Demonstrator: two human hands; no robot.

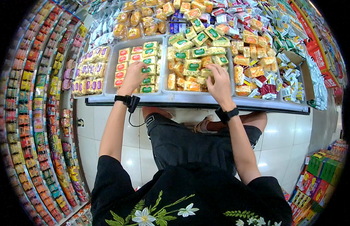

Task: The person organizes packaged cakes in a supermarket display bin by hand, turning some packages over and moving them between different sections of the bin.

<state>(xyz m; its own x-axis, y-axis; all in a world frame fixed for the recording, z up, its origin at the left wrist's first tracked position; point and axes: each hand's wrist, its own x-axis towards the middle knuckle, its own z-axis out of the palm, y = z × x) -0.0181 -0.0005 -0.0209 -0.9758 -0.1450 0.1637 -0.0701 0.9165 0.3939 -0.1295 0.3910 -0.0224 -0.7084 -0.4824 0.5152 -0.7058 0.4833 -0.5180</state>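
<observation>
My left hand (134,75) reaches over a translucent plastic bin (107,82) with neat rows of wrapped snack cakes. Its bent fingertips touch or hover just above a green-labelled packet (147,69); whether they grip it I cannot tell. To its left in the same bin stands a column of red-labelled packets (120,74). My right hand (220,82) is over the right edge of the neighbouring bin (175,92), thumb and fingers spread beside a pale wrapped packet (206,73). Green-labelled packets (200,51) and orange-labelled packets (192,86) lie jumbled there.
Purple-labelled packets (90,70) fill a bin at the left. Round wrapped buns (134,32) lie behind. Mixed snacks (269,87) fill the bins at right. Packed shelves (40,113) line the left, and stacked boxes (313,185) stand at lower right. A cable (133,123) hangs from my left wrist.
</observation>
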